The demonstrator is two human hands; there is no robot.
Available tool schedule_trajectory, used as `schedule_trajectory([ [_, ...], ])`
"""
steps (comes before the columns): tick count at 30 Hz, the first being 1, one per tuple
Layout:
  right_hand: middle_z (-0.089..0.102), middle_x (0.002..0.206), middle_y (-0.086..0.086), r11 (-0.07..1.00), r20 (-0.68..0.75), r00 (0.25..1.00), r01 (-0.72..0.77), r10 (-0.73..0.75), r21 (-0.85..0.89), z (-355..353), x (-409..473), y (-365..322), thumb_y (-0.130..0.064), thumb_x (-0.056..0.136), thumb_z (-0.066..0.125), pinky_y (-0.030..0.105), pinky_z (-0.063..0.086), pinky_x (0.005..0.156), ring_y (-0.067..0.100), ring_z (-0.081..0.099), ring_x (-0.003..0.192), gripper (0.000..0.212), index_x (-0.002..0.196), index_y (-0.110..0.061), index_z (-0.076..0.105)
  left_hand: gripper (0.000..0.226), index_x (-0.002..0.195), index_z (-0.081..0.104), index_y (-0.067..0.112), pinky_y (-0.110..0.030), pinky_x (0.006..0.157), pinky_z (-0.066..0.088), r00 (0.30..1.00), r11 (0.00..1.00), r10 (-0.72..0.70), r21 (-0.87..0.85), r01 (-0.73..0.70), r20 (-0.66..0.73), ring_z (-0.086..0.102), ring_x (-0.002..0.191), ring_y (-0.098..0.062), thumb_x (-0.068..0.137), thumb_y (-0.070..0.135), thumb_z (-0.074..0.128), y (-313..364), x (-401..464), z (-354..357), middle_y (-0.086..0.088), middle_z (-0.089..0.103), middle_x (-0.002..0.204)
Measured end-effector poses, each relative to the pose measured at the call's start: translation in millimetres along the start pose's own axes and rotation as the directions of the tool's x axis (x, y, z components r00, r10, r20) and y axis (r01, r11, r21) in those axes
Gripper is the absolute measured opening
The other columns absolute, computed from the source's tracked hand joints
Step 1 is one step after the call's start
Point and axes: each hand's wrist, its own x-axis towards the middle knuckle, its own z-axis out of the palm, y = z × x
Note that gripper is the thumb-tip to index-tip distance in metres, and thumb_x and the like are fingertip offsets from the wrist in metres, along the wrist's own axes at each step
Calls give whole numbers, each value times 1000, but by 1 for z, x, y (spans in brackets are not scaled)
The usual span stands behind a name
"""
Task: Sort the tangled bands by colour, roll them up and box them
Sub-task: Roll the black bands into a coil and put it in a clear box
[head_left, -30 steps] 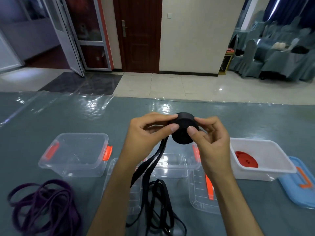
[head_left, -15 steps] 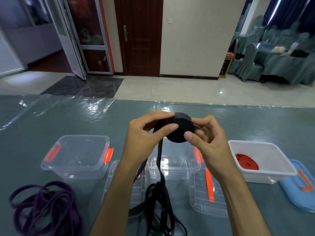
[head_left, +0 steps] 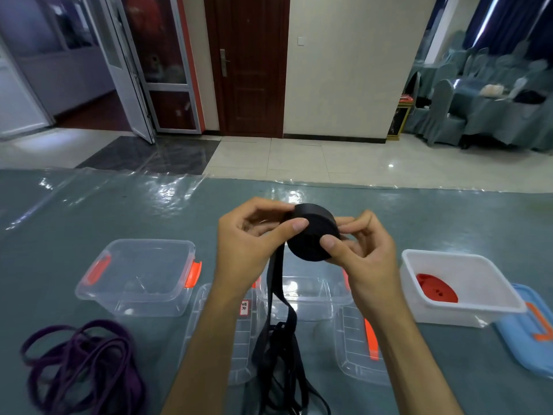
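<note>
Teal table (head_left: 89,211), lid label (head_left: 244,307) red-edged, writing unreadable

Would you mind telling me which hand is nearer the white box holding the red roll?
Right. The right hand is just left of the white box; the left hand is farther left.

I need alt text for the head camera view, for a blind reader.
Two hands, left hand and right hand, hold a black band roll, its loose tail hanging down. Clear boxes and a purple band pile lie below.
</note>
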Motion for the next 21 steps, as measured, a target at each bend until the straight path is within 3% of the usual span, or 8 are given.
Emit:
schedule_trajectory([
  [2, 76, 110, 0, 998, -24, 998, 63, -64, -25, -2, 1, -3, -26, 77, 90, 34, 62, 79, 28, 77, 98, 29, 97, -30, 69, 22, 95, 82, 22, -26, 89, 61, 1000, 998, -5, -64, 7, 21, 79, 102, -24, 77, 14, 90, -3, -1, 2, -7, 82, 105],
  [6, 76, 114, 4, 992, -104, 989, 116, -109, 57, 3, -3, 1, -40, 77, 91, 40, 62, 86, 30, 77, 98, 36, 106, -28, 73, 38, 117, 81, 24, -27, 97, 57, 979, 998, 9, -65, 4, 203, 73, 113, -22, 82, 8, 86, -3, 2, -1, -3, 76, 114],
  [10, 77, 109, 3, 996, -65, 998, 25, -19, 89, 0, -1, 2, -45, 71, 94, 32, 60, 85, 24, 77, 99, 38, 93, -28, 69, 41, 111, 81, 35, -24, 90, 60, 998, 999, 25, 25, -27, 59, 76, 105, -18, 75, 21, 91, -4, 2, 0, 1, 80, 108],
  [13, 76, 109, 4, 999, -76, 997, 34, -33, 14, -7, 1, -1, -44, 72, 94, 35, 63, 80, 30, 78, 98, 36, 93, -28, 68, 30, 100, 82, 27, -23, 87, 61, 999, 1000, 9, 2, -9, -35, 79, 99, -19, 73, 23, 92, -9, -1, 8, -2, 82, 102],
  [17, 73, 118, 12, 991, -146, 984, 117, -106, 71, -4, 0, 5, -31, 82, 89, 41, 63, 84, 38, 76, 103, 36, 110, -21, 69, 32, 110, 82, 27, -30, 95, 59, 994, 999, -23, -33, 26, 106, 74, 113, -23, 79, 19, 86, -11, 5, 10, -5, 78, 114],
  [21, 74, 118, 7, 993, -99, 993, 78, -69, 93, -4, 2, 9, -19, 82, 85, 36, 61, 85, 32, 75, 103, 28, 98, -26, 63, 37, 113, 82, 26, -39, 95, 62, 987, 999, -13, 35, 7, 162, 77, 106, -29, 77, 20, 90, -9, 11, 1, -7, 80, 111],
])
